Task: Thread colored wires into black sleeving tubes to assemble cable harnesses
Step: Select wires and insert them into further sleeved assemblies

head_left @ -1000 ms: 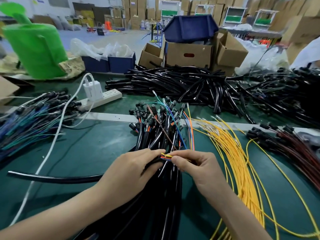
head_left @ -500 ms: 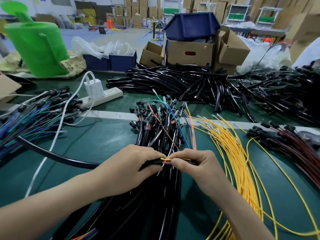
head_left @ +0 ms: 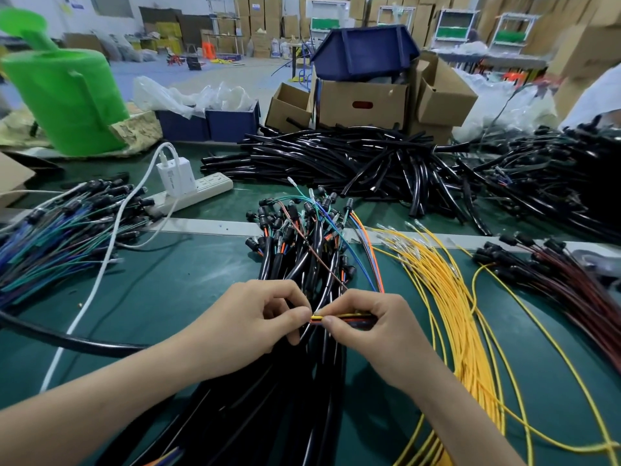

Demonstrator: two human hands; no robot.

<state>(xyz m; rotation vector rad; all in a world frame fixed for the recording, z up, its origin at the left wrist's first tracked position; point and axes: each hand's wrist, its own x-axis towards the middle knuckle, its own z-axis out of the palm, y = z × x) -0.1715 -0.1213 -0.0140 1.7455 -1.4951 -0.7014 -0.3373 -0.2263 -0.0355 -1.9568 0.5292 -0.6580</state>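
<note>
While mid-threading over the front middle of the desk (head_left: 174,284), pinched coloured wires (head_left: 336,317) in right hand (head_left: 379,334), gripped black tube (head_left: 84,341) end in left hand (head_left: 255,327); mouth hidden under fingers. Next probably needed: tips kept flush, straight steady push in.

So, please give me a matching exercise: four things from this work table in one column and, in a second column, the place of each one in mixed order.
Things:
1. yellow wires
2. green watering can
3. blue plastic bin
4. white charger

Places:
A. plugged into the power strip
B. on top of a cardboard box, at the back
C. at the far left, at the back
D. on the green mat, just right of the right hand

Pairs: 1-D, 2-C, 3-B, 4-A
</note>
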